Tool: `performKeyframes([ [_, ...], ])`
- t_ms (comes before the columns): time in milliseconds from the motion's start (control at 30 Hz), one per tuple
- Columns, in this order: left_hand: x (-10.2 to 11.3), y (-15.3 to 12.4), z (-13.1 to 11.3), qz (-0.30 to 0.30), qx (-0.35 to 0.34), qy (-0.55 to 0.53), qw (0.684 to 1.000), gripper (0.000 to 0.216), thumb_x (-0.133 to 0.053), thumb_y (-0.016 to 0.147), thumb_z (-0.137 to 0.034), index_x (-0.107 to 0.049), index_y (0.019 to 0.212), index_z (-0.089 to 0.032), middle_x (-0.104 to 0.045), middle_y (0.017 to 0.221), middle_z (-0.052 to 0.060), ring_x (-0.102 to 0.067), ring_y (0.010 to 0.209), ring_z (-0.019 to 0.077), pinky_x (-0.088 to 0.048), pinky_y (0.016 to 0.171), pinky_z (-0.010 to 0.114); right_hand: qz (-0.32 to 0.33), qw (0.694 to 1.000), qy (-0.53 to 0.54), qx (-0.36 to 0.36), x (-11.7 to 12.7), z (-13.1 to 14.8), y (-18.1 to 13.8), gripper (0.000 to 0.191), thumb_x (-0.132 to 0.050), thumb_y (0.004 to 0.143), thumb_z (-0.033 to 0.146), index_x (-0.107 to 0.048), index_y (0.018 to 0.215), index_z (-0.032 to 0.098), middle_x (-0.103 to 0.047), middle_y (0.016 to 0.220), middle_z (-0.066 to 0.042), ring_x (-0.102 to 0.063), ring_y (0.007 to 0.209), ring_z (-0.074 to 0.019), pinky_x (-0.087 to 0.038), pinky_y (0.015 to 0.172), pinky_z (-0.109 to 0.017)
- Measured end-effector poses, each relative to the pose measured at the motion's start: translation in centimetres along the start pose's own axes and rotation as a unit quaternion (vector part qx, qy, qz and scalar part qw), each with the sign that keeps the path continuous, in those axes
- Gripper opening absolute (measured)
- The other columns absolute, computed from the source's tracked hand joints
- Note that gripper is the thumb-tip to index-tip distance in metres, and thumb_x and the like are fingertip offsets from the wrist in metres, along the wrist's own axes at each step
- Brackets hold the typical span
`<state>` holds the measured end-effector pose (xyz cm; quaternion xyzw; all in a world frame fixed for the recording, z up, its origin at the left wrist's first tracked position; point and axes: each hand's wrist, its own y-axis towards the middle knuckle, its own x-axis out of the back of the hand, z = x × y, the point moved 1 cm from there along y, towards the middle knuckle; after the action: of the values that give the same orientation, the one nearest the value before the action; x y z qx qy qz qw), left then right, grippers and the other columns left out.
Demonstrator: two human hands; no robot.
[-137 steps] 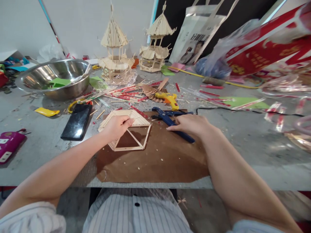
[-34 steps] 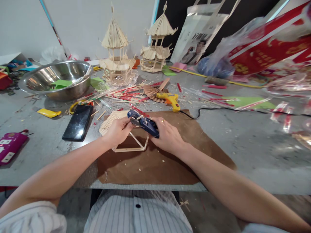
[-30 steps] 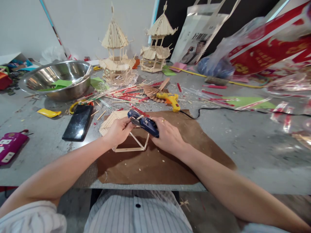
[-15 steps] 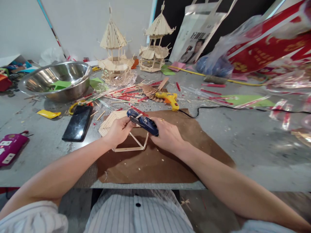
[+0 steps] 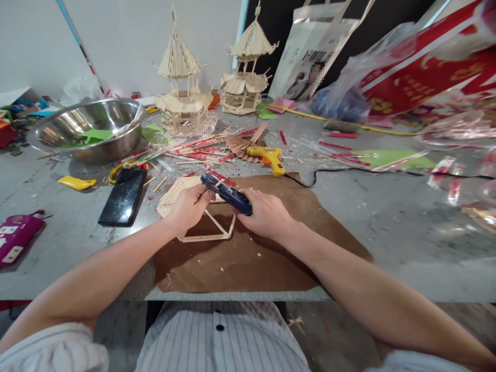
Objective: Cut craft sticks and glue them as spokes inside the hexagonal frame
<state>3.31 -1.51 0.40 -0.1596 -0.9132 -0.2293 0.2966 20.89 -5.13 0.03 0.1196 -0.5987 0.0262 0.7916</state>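
Observation:
My right hand (image 5: 265, 211) is wrapped round the handles of a blue hand cutter (image 5: 228, 195), its head pointing to the upper left. A short piece of pale wooden stick (image 5: 219, 182) shows at the cutter's jaws. Close against that head, my left hand (image 5: 190, 206) is closed in a pinch on the stick; its fingertips partly hide the hold. Beneath both hands lies a flat polygonal frame of pale sticks (image 5: 205, 238), with some sections filled by rows of sticks and others open. My hands and the cutter cover part of it.
Brown paper (image 5: 248, 268) lies under the work. Around it are a phone (image 5: 123, 197), a yellow-handled knife (image 5: 76, 182), a yellow glue gun (image 5: 270, 157) with a black cord, and loose sticks (image 5: 197, 150). Behind stand a metal bowl (image 5: 127, 137) and two stick pagodas (image 5: 180, 67), (image 5: 250, 57).
The cutter's handles look pressed closer together in my right hand. My left hand keeps its pinch in nearly the same place, and the stick frame has not visibly moved.

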Motion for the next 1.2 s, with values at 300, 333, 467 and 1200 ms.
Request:
performKeyframes([
  [300, 0.5, 0.4, -0.5, 0.024, 0.072, 0.017, 0.997, 0.033, -0.035, 0.082, -0.035, -0.044, 0.057, -0.015, -0.042, 0.047, -0.004, -0.038, 0.047, 0.0070, -0.031, 0.049, 0.019, 0.036, 0.999, -0.023, -0.007, 0.5, 0.2, 0.7, 0.031, -0.046, 0.072, 0.033, -0.055, 0.096, 0.017, -0.066, 0.086, -0.009, -0.060, 0.078, -0.0218, -0.041, 0.065, -0.028],
  [333, 0.6, 0.6, -0.5, 0.024, 0.079, 0.021, 0.996, 0.033, -0.034, 0.082, -0.036, -0.046, 0.058, -0.015, -0.042, 0.047, -0.004, -0.039, 0.046, 0.0071, -0.031, 0.049, 0.019, 0.043, 0.999, -0.020, -0.006, 0.6, 0.1, 1.1, 0.030, -0.046, 0.072, 0.034, -0.056, 0.095, 0.017, -0.066, 0.085, -0.008, -0.061, 0.078, -0.0217, -0.040, 0.064, -0.027],
  [467, 1.2, 1.5, 0.5, 0.017, 0.099, 0.034, 0.994, 0.033, -0.034, 0.082, -0.038, -0.053, 0.069, -0.015, -0.045, 0.047, -0.004, -0.040, 0.044, 0.0076, -0.031, 0.048, 0.020, 0.090, 0.996, 0.022, 0.009, 1.2, 0.3, 3.3, 0.029, -0.046, 0.074, 0.037, -0.058, 0.092, 0.018, -0.066, 0.087, -0.007, -0.060, 0.079, -0.0203, -0.039, 0.063, -0.025],
  [1200, 2.2, 3.4, 3.2, -0.006, 0.188, 0.010, 0.982, 0.024, -0.038, 0.079, -0.033, -0.053, 0.076, -0.014, -0.040, 0.041, -0.005, -0.037, 0.038, 0.0077, -0.028, 0.042, 0.019, 0.171, 0.981, 0.051, -0.082, 1.7, 2.7, 8.0, 0.085, -0.004, 0.074, 0.069, -0.064, 0.084, 0.010, -0.063, 0.065, -0.014, -0.061, 0.079, -0.0256, -0.043, 0.073, -0.033],
])
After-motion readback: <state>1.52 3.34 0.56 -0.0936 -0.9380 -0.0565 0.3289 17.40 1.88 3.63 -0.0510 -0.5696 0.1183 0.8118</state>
